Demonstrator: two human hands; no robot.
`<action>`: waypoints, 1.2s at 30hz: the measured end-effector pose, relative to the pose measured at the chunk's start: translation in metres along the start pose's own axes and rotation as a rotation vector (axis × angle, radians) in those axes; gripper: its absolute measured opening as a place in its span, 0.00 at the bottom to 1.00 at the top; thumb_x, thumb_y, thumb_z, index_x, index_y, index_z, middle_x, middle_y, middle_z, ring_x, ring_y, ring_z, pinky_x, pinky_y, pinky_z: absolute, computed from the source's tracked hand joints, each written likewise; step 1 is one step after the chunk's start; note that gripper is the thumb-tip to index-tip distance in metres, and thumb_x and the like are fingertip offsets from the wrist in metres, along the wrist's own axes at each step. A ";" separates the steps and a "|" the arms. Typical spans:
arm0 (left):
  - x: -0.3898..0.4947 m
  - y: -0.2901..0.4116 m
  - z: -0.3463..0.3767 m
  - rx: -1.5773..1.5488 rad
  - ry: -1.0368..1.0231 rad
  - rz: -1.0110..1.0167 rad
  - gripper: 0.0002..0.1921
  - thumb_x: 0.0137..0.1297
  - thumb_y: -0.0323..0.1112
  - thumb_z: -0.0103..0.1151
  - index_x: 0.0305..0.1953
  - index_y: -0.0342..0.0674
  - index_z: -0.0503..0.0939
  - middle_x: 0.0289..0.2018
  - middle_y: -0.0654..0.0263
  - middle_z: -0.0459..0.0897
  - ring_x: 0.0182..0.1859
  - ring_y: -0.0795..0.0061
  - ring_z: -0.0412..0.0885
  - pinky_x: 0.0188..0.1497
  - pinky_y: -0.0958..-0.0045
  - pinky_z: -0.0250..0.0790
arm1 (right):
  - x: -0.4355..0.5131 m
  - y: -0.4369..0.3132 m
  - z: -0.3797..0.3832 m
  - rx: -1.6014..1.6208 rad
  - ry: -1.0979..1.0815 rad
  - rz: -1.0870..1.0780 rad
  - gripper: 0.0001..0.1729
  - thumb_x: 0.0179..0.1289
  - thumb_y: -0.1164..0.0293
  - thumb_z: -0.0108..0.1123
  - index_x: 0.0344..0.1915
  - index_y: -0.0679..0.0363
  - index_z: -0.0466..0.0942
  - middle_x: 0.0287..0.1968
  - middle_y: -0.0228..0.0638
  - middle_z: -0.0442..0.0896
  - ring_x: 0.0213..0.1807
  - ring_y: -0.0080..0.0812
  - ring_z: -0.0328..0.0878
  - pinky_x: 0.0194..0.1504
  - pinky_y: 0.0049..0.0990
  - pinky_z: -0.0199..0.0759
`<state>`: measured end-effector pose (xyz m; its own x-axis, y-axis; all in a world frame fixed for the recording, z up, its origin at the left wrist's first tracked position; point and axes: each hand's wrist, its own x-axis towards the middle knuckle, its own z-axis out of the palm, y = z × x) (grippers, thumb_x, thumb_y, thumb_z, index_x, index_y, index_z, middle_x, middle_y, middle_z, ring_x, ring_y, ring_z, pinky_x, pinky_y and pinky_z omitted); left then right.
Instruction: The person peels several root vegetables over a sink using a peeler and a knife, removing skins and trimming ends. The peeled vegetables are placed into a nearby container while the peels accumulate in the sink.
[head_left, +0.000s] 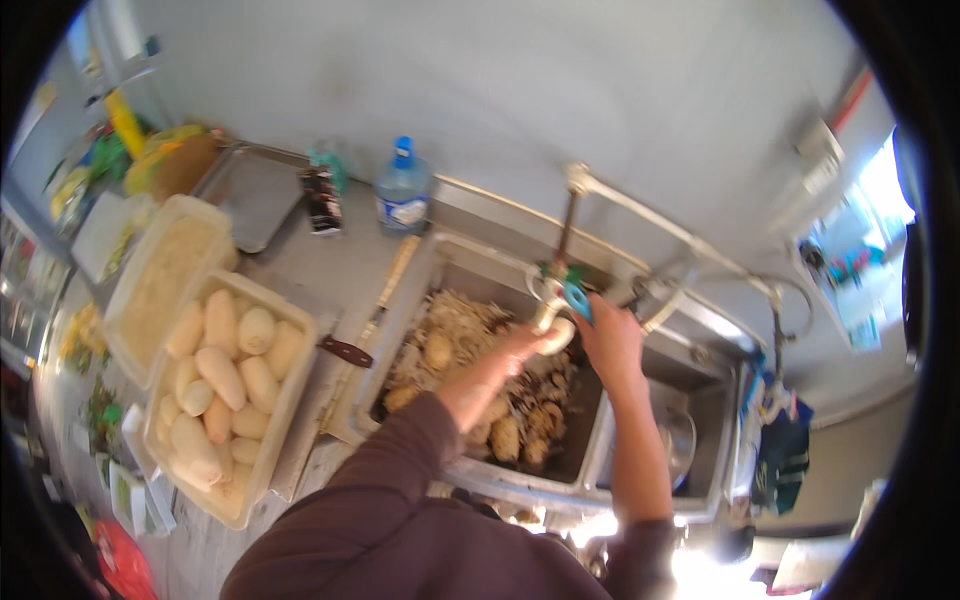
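Note:
My left hand (529, 345) holds a pale peeled potato (556, 337) just below the tap (553, 292), over the left basin of a steel sink (480, 472). In my right hand (611, 334), closed beside the tap, is a blue looped handle (577, 301); what it belongs to is hidden. Below both hands, the basin contains a heap of peelings (469, 315) and several unpeeled potatoes (506, 439). To the left, a white plastic tub (306, 322) is filled with peeled potatoes (221, 379).
A knife with a dark handle (346, 351) lies between tub and sink. Behind stand a blue-capped water jug (403, 191), a dark packet (321, 199) and a metal tray (251, 196). Another tub (169, 277) sits behind the potato tub. A pipe (675, 236) crosses above the right basin (712, 420).

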<state>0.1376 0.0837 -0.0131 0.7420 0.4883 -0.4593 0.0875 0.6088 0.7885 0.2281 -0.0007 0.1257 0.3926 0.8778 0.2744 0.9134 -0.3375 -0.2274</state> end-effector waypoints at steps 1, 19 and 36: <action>0.044 -0.042 -0.041 -0.022 -0.192 0.013 0.37 0.49 0.51 0.71 0.57 0.37 0.70 0.49 0.65 0.77 0.49 0.77 0.72 0.49 0.73 0.63 | 0.006 -0.013 -0.001 -0.062 -0.067 0.026 0.09 0.57 0.64 0.60 0.31 0.57 0.73 0.28 0.42 0.81 0.32 0.51 0.78 0.36 0.45 0.70; -0.230 -0.049 -0.123 1.100 0.825 0.544 0.38 0.37 0.48 0.73 0.55 0.50 0.73 0.49 0.64 0.77 0.51 0.61 0.66 0.57 0.56 0.48 | -0.080 0.007 0.054 0.654 -0.313 0.115 0.12 0.62 0.71 0.54 0.41 0.68 0.77 0.21 0.37 0.79 0.22 0.27 0.77 0.28 0.25 0.69; -0.437 0.035 -0.323 0.836 1.902 -0.127 0.39 0.44 0.62 0.65 0.56 0.45 0.73 0.48 0.55 0.80 0.55 0.55 0.72 0.60 0.56 0.53 | -0.058 -0.022 0.094 0.683 -0.364 -0.095 0.10 0.62 0.75 0.54 0.40 0.70 0.77 0.20 0.33 0.77 0.21 0.20 0.73 0.25 0.20 0.66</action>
<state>-0.3983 0.0939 0.0827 -0.6953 0.7002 0.1620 0.6887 0.5846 0.4289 0.1751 -0.0118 0.0271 0.1481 0.9887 0.0248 0.6267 -0.0744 -0.7757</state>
